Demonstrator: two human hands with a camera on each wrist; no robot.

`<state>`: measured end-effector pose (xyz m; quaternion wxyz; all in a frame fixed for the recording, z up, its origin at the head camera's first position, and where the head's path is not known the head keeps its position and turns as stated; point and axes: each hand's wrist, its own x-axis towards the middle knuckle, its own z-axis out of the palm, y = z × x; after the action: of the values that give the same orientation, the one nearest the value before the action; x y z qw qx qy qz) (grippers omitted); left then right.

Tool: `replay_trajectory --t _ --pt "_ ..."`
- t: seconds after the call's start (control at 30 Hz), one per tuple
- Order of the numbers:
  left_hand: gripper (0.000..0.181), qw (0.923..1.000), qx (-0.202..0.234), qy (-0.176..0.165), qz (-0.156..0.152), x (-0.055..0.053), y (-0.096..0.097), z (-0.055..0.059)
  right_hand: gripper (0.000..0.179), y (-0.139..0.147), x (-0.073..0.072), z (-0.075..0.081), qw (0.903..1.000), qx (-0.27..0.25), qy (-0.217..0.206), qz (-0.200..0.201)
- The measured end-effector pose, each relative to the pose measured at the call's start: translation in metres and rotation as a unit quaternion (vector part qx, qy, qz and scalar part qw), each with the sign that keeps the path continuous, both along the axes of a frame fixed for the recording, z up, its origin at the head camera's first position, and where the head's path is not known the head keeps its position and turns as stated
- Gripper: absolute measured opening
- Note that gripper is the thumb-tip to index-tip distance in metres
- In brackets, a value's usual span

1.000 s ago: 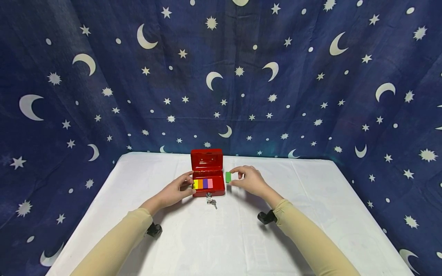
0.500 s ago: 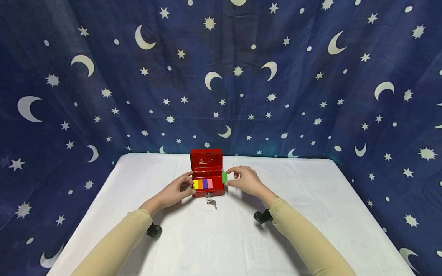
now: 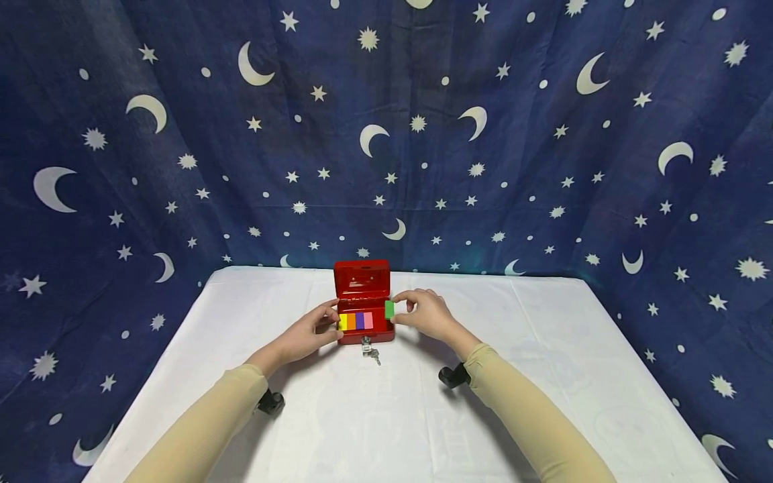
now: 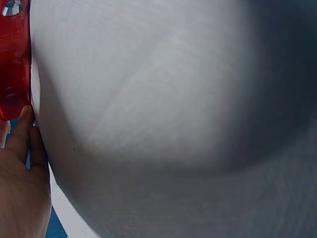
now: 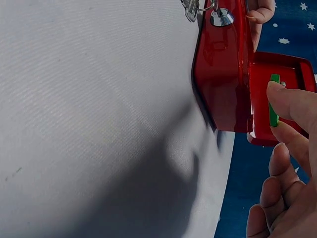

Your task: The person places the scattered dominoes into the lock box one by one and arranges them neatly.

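Note:
A small red cash box (image 3: 382, 338) stands with its lid (image 3: 362, 279) raised at the back. Inside, a yellow block (image 3: 343, 323), an orange block (image 3: 351, 321), a purple block (image 3: 359, 320) and a pink block (image 3: 368, 320) lie side by side from the left. My left hand (image 3: 302, 337) grips the box's left end, thumb toward the front corner and fingers toward the back. Between thumb and forefinger, my right hand (image 3: 430, 315) pinches a green block (image 5: 274, 101) over the box's right end. The right hand's other fingers hang loosely curled.
From the lock (image 5: 222, 18) on the box's front, keys (image 3: 376, 356) hang over the white table cloth (image 3: 386, 422). A dark blue curtain (image 3: 423, 154) with moons and stars rises behind the table. Black wrist cameras sit under both sleeves.
My right hand has carried the green block leftward, from beside the box to above its right end. The left hand stays on the box, and the other blocks have not moved.

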<state>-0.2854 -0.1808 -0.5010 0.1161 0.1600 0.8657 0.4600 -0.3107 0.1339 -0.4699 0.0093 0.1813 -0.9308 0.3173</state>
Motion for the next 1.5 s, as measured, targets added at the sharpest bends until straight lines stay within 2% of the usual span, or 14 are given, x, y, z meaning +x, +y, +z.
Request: replay_trajectory --t 0.3,0.8,1.5 --pt "0.031 1.0000 -0.002 0.006 -0.001 0.000 0.001 0.000 0.038 -0.010 -0.005 -0.001 1.0000 0.007 -0.004 0.004" --pt "0.030 0.9999 -0.007 0.007 0.000 0.001 0.000 0.000 0.038 -0.029 -0.010 -0.001 0.9979 0.062 -0.016 -0.002" --pt "0.035 0.9999 -0.011 0.008 0.004 -0.001 0.000 -0.001 0.035 -0.038 -0.017 -0.005 0.9928 0.113 -0.040 -0.001"
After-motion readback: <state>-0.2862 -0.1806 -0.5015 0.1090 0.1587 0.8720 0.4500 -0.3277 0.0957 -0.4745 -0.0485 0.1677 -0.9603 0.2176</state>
